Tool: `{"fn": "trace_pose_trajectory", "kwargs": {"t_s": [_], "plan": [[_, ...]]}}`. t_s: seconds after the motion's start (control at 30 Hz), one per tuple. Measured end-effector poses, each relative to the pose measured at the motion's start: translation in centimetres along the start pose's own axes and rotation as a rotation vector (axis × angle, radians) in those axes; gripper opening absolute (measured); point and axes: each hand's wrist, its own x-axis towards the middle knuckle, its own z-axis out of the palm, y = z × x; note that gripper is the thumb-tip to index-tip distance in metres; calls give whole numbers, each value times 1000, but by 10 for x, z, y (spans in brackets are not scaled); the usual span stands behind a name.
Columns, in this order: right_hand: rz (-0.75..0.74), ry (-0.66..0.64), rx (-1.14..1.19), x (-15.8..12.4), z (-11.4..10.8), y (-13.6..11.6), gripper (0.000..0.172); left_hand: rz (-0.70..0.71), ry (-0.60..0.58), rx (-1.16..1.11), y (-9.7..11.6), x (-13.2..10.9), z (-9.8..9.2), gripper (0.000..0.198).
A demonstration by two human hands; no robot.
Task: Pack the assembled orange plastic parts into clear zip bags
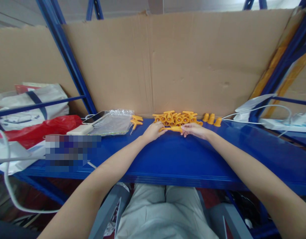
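Observation:
Both hands hold one yellow corkscrew [175,128] level above the front of a pile. My left hand [154,131] is closed on its handle end, which the fingers partly hide. At the other end, my right hand [194,129] grips the wider yellow sleeve. Just behind lies a pile of yellow corkscrews [179,117], with T-shaped handles and round cup openings facing me. Left of the pile are loose yellow T-handles [137,122], one with a bare metal spiral. Several yellow sleeves [211,119] stand upright to the right.
The blue shelf table [182,159] has a cardboard sheet [192,59] behind it. Clear plastic bags [115,122], a phone [95,118] and a red bag [48,129] lie to the left. A white power strip [287,125] with cables is at the right.

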Motion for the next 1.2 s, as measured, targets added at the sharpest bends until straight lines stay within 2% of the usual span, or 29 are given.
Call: {"fn": "trace_pose_trajectory", "kwargs": {"t_s": [0.23, 0.37, 0.47, 0.6, 0.73, 0.87, 1.03, 1.13, 1.2], "plan": [[25, 31, -88, 2, 8, -3, 48, -14, 14, 7, -3, -1, 4, 23], [15, 52, -145, 0, 10, -7, 46, -40, 34, 9, -5, 0, 5, 25], [5, 7, -129, -3, 7, -9, 36, -56, 26, 16, -4, 1, 5, 25], [-11, -32, -116, -5, 5, -9, 44, -54, 30, 5, -3, 1, 5, 23], [-14, -43, -106, -4, 7, -8, 36, -27, 42, 13, -4, 1, 5, 22], [40, -38, -48, 1, 11, -6, 52, -8, 46, 24, -3, 1, 5, 22], [108, 47, -107, 8, 17, -7, 67, -81, 66, 7, 0, 3, 4, 18], [130, 44, -91, 6, 17, -11, 60, -115, 87, -35, -1, 4, 4, 17], [103, 16, -39, 2, 15, -13, 43, -123, 97, -51, -1, 4, 4, 18]]}}
